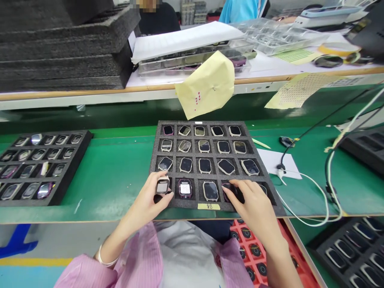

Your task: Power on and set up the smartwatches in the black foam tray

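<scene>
A black foam tray point(154, 154) of smartwatch bodies lies on the green bench in front of me. My left hand point(147, 200) is closed on a watch body point(163, 186) with a lit grey screen, at the tray's front-left pocket. My right hand point(252, 202) rests on the tray's front row, its fingertips pinching a dark watch body point(230, 189) in its pocket. Between the hands sit a pink watch point(185, 187) showing a keypad and a pale-rimmed watch point(210, 191). A yellow label point(208, 206) is stuck on the tray's front edge.
A second foam tray point(64, 178) of watches lies at the left. Stacked black foam point(63, 48) and clear trays point(195, 60) stand on the rear shelf, with a yellow paper point(207, 86) hanging over its edge. White cables point(312, 188) run at the right. A red tray point(255, 250) sits below.
</scene>
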Tool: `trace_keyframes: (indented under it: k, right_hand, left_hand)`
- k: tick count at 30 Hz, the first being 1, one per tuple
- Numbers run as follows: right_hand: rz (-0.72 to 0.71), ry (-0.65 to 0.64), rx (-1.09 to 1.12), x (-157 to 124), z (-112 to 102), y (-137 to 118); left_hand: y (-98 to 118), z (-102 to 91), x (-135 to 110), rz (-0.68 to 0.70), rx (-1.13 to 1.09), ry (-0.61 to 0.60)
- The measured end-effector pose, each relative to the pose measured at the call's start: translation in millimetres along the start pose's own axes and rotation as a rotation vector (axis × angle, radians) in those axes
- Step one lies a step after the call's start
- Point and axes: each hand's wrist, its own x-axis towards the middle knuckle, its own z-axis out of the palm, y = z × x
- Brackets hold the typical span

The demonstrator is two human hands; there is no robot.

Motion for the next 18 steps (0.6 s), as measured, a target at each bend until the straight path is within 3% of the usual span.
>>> trace_keyframes:
  k: [6,10,13,15,18]
  right_hand:
    - [0.081,-0.030,0.073,-5.6,3.8,-16.2]
    - [0.198,-0.069,0.204,-11.8,0.1,-25.5]
    - [0.304,-0.068,0.431,-13.5,-4.3,-24.0]
    - [0.321,-0.064,0.459,-13.9,-8.7,-21.2]
    - [0.298,-0.040,0.503,-16.6,-17.2,-19.6]
  left_hand:
    - [1.3,4.3,2.9,0.087,0.723,-0.027]
    - [3.4,1.1,0.4,0.105,1.151,0.119]
    - [3.0,4.9,1.9,0.272,1.117,0.240]
    - [4.0,20.3,4.6,0.424,1.020,0.171]
    - [8.1,58.2,6.4,0.559,1.100,-0.019]
